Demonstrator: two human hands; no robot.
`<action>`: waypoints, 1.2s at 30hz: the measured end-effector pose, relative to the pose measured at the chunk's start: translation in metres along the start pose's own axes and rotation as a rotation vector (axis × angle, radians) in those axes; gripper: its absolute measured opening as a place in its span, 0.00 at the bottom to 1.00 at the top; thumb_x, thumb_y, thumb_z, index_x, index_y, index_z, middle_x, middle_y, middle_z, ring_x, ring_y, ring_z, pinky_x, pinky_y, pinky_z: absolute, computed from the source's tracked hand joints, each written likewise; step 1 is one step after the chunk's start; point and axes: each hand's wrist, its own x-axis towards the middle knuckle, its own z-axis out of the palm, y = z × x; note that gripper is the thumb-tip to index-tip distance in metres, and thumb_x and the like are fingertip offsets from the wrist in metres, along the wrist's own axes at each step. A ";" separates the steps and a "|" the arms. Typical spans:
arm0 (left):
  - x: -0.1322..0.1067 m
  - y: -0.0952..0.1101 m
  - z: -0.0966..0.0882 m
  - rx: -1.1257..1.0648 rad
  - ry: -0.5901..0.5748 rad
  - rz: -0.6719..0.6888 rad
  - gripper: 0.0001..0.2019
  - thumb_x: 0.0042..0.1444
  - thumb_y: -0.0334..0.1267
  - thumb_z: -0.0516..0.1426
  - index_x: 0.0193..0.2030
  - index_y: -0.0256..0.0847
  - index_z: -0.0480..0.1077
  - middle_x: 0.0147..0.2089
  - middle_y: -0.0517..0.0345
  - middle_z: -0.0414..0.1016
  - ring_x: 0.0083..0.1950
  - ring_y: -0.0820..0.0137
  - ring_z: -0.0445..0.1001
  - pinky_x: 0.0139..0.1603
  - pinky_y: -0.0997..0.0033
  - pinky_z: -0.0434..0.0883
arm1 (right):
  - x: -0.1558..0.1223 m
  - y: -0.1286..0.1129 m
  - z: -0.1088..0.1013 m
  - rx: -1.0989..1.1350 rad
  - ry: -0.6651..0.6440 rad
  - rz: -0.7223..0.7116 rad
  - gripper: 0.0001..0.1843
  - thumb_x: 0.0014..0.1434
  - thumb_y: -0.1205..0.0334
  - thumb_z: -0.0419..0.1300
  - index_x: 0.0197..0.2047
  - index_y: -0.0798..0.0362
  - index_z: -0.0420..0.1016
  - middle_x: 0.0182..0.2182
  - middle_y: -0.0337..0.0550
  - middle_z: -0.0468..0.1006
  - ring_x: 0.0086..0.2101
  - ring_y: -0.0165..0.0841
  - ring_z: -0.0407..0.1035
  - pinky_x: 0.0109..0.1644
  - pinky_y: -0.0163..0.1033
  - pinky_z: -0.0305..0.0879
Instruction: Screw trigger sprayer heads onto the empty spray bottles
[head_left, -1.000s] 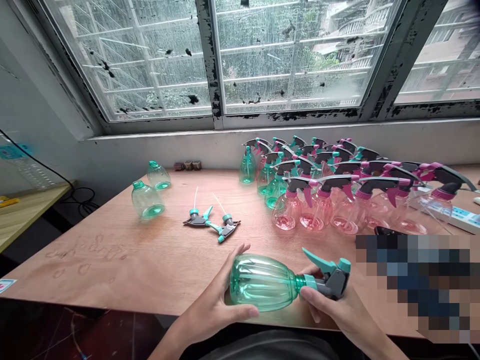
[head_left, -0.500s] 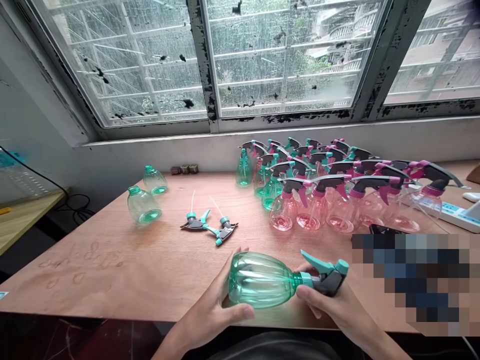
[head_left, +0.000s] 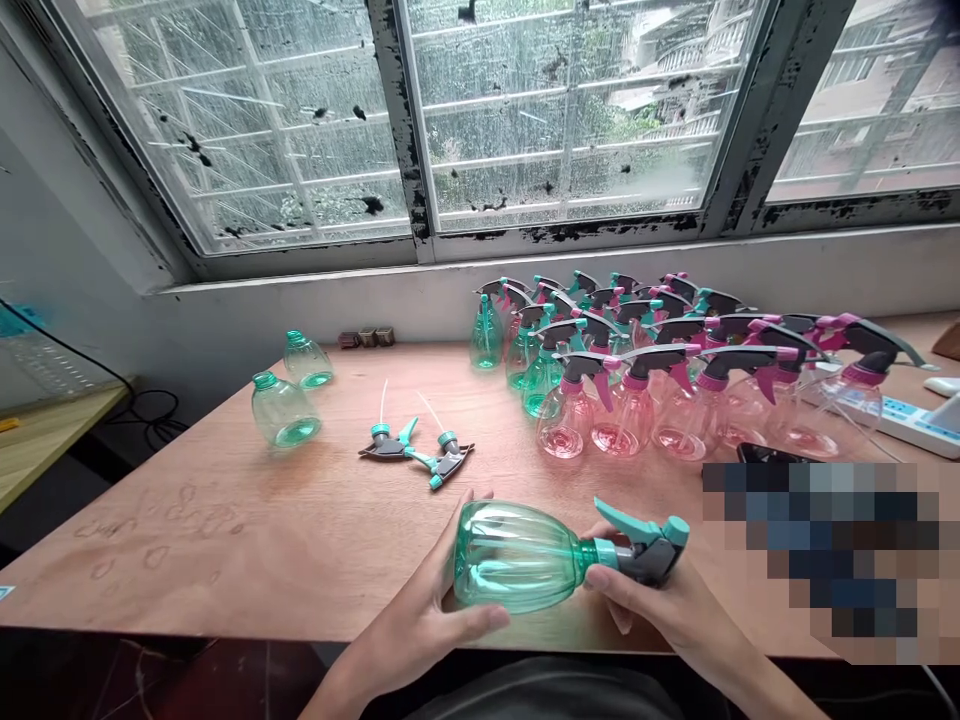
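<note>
Translucent green plastic spray bottle [head_left: 517,555] lies horizontal, long axis left-right: left hand [head_left: 424,615] clasps the base end, right hand [head_left: 667,610] grips its grey-and-teal trigger head [head_left: 646,552].

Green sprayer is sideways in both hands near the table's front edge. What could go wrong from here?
1. The green bottle lies on its side by the table edge, held by the left hand; a slip might send it rolling off.
2. The right hand grips the spray head; turned crooked, it may seat badly on the neck.
</note>
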 end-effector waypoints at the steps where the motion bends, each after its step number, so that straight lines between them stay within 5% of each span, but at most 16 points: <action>1: 0.000 0.001 0.001 0.005 0.001 0.001 0.52 0.58 0.43 0.68 0.77 0.62 0.36 0.82 0.58 0.37 0.80 0.54 0.42 0.78 0.51 0.48 | 0.000 -0.001 0.000 -0.002 0.003 -0.005 0.21 0.57 0.47 0.72 0.44 0.54 0.77 0.20 0.34 0.75 0.19 0.28 0.63 0.24 0.35 0.61; 5: 0.000 0.002 0.003 0.053 0.030 0.020 0.51 0.61 0.39 0.66 0.77 0.66 0.33 0.82 0.60 0.39 0.79 0.55 0.47 0.78 0.51 0.47 | 0.002 -0.003 -0.001 0.017 0.041 -0.005 0.21 0.59 0.46 0.70 0.44 0.54 0.74 0.17 0.31 0.73 0.16 0.27 0.63 0.21 0.33 0.58; 13: 0.002 0.000 -0.001 -0.041 -0.027 0.007 0.54 0.56 0.46 0.69 0.78 0.53 0.35 0.82 0.51 0.39 0.80 0.50 0.43 0.78 0.49 0.46 | -0.002 -0.002 0.002 -0.042 0.029 -0.004 0.23 0.57 0.44 0.71 0.43 0.54 0.74 0.17 0.27 0.64 0.17 0.24 0.52 0.21 0.32 0.48; 21: 0.000 0.001 0.003 -0.037 -0.020 0.000 0.54 0.59 0.35 0.67 0.77 0.66 0.32 0.82 0.60 0.39 0.80 0.55 0.45 0.77 0.51 0.51 | 0.001 -0.001 -0.003 -0.007 0.040 -0.002 0.21 0.60 0.43 0.68 0.42 0.51 0.72 0.20 0.32 0.73 0.16 0.26 0.59 0.22 0.33 0.49; 28: 0.000 -0.002 0.001 -0.048 -0.008 0.008 0.54 0.56 0.42 0.69 0.78 0.58 0.37 0.81 0.53 0.41 0.80 0.50 0.43 0.78 0.46 0.45 | -0.001 -0.006 0.000 -0.025 0.073 0.003 0.23 0.56 0.43 0.72 0.43 0.52 0.76 0.20 0.31 0.72 0.19 0.27 0.62 0.25 0.34 0.55; 32: -0.001 0.000 0.001 -0.016 -0.016 0.009 0.54 0.59 0.37 0.68 0.77 0.62 0.32 0.81 0.55 0.45 0.79 0.54 0.50 0.77 0.49 0.50 | 0.000 -0.007 -0.001 -0.003 0.045 0.011 0.23 0.57 0.42 0.70 0.43 0.52 0.74 0.20 0.32 0.74 0.18 0.27 0.62 0.24 0.34 0.53; 36: 0.003 0.002 0.004 0.004 0.047 0.009 0.51 0.61 0.37 0.66 0.77 0.62 0.33 0.81 0.58 0.43 0.80 0.54 0.47 0.76 0.53 0.55 | 0.000 -0.007 0.000 0.010 0.074 0.008 0.23 0.56 0.42 0.71 0.42 0.52 0.74 0.20 0.34 0.75 0.17 0.28 0.62 0.24 0.34 0.52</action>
